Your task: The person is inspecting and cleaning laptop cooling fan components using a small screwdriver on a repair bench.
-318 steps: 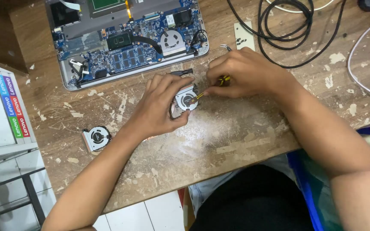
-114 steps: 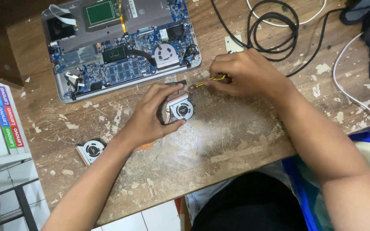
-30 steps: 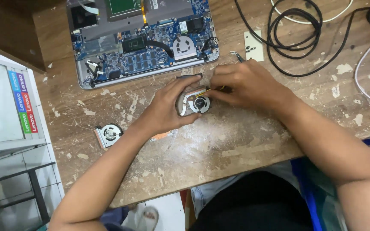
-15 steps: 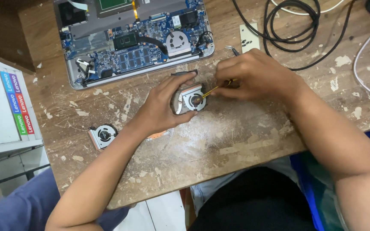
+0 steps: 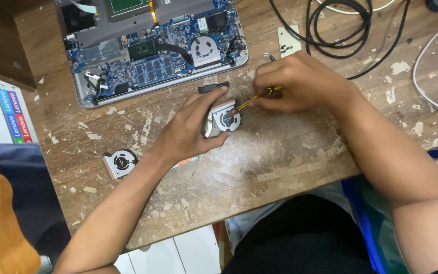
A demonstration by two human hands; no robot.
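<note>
Head view: fan [image 5: 225,118] on worn wooden bench [image 5: 259,167], just below the opened laptop [image 5: 153,45].
Left hand [image 5: 191,129]: fingers wrapped around the fan's left and top edges, pinning it flat to the bench; grip closed on the housing.
Right hand [image 5: 300,83]: closed on a small yellow-handled screwdriver [image 5: 252,100], shaft angled down-left, tip at the fan's upper right edge, near the hub.
Change vs half a second ago: almost none. Same hold on the fan, driver tip at the same spot. Frame shift is mostly head motion.
Change vs ten seconds ago: fan and both hands in the same pose; still the same fan, same area.
Read: looks like steady work on one screw or clip, fan housing not yet opened.
Second fan [image 5: 120,163]: lies alone to the left on the bench, untouched, well apart from both hands.
Cables [image 5: 340,30]: black loops upper right, clear of the hands.
Bystander: dark sleeve [image 5: 21,193] at lower left edge, not involved.
</note>
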